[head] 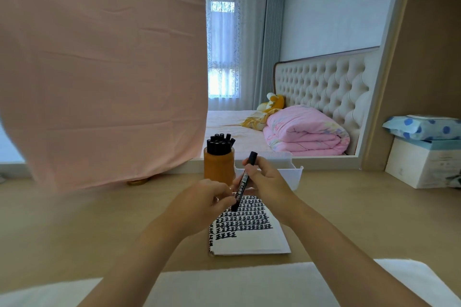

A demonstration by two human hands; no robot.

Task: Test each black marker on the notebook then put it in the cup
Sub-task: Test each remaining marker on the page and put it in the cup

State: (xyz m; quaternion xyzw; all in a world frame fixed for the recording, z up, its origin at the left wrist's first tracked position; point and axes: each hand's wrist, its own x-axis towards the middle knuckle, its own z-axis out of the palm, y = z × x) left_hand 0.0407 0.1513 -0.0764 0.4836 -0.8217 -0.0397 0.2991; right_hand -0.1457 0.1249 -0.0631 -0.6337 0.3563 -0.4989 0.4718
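While the right hand (265, 178) pinches the black marker (244, 180) high up, the left hand (205, 198) curls fingers round its lower end.

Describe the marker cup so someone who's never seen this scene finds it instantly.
On the wooden desk, look just right of the hanging pink cloth, behind the open notebook. The cup is the upright orange-brown cylinder with black markers sticking out the top. Its only close neighbour, to the right, is a low white tray.
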